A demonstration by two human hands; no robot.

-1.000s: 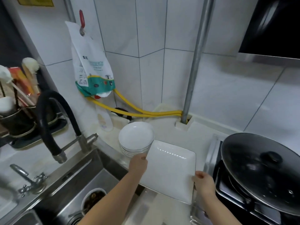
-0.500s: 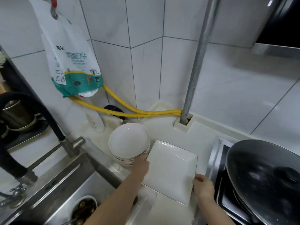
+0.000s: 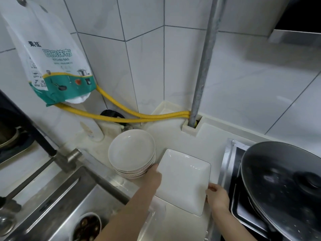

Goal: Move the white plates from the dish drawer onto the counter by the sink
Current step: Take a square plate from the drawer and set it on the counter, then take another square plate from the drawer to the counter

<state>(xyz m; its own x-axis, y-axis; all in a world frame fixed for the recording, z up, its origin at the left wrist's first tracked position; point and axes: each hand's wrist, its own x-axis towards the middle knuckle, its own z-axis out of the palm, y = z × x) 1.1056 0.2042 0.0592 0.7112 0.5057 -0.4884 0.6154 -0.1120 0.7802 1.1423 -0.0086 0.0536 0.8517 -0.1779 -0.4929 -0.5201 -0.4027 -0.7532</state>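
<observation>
A square white plate (image 3: 182, 180) lies low over the pale counter (image 3: 205, 141) between the sink and the stove. My left hand (image 3: 153, 176) grips its left edge and my right hand (image 3: 217, 195) grips its right front corner. Just left of it stands a stack of several round white plates (image 3: 132, 152), touching or nearly touching my left hand. The dish drawer is out of view.
The steel sink (image 3: 57, 197) with a bowl of food (image 3: 86, 226) lies at the lower left, behind a black tap (image 3: 43, 141). A dark wok lid (image 3: 284, 185) covers the stove at right. Yellow hoses (image 3: 132, 117), a grey pipe (image 3: 203, 66) and a hanging rag bag (image 3: 52, 66) line the wall.
Both hands have carried the square plate down and slightly away, close to the counter beside the round stack. The view has moved nearer and to the right.
</observation>
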